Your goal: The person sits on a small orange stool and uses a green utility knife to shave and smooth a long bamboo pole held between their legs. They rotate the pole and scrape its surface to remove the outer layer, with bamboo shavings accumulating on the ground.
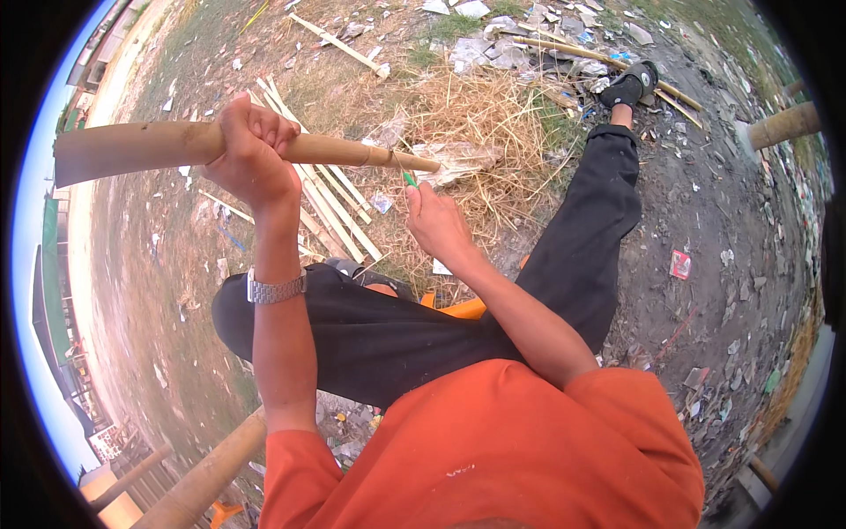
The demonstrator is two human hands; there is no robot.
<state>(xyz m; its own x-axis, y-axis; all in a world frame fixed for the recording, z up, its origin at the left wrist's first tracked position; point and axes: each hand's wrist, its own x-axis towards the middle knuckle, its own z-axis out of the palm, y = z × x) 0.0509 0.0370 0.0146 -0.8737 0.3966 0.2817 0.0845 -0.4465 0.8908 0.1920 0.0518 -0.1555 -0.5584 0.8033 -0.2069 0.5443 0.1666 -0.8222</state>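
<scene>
A long bamboo pole (344, 152) crosses in front of me, its thick-looking end at the left and its other end over the straw. My left hand (251, 150) is closed around it in a fist. Below the pole's right-hand part, my right hand (436, 222) is closed with a small green object (410, 179) poking out past the fingers. The green object sits close under the pole; whether it touches cannot be made out. Most of it is hidden by the hand, so its kind does not show.
Split bamboo strips (330, 207) lie on the ground beyond my left forearm. A heap of dry straw (480, 132) is ahead, with paper scraps and litter around. Bamboo posts (211, 472) stand at lower left and far right. An orange plastic seat (463, 309) shows beneath my legs.
</scene>
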